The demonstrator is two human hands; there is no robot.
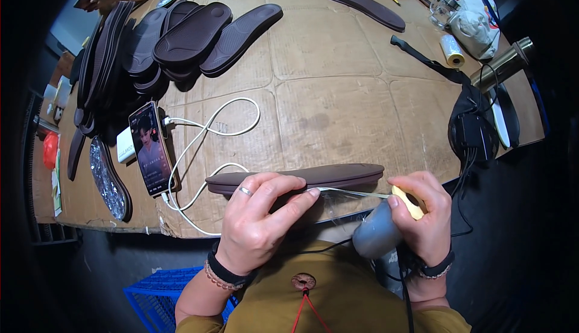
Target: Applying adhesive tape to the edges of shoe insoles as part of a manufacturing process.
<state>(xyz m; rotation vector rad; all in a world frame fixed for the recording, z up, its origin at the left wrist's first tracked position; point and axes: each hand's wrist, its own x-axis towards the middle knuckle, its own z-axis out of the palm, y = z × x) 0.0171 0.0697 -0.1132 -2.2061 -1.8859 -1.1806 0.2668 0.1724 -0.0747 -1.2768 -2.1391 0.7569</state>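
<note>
Reddish-brown and round, a pendant point(298, 280) hangs at six o'clock on our chest. At seven, our left hand point(256, 227) grips stacked dark brown soles point(347, 176) just below centre, at the near edge of the cardboard-covered table point(325, 110), its thumb at the end of a taut strip of clear film point(356, 193). At four, our right hand point(429, 218) closes round the yellow core point(415, 210) of a film roll point(375, 235). We see a phone point(149, 152) at nine and heaped soles point(190, 34) at ten.
</note>
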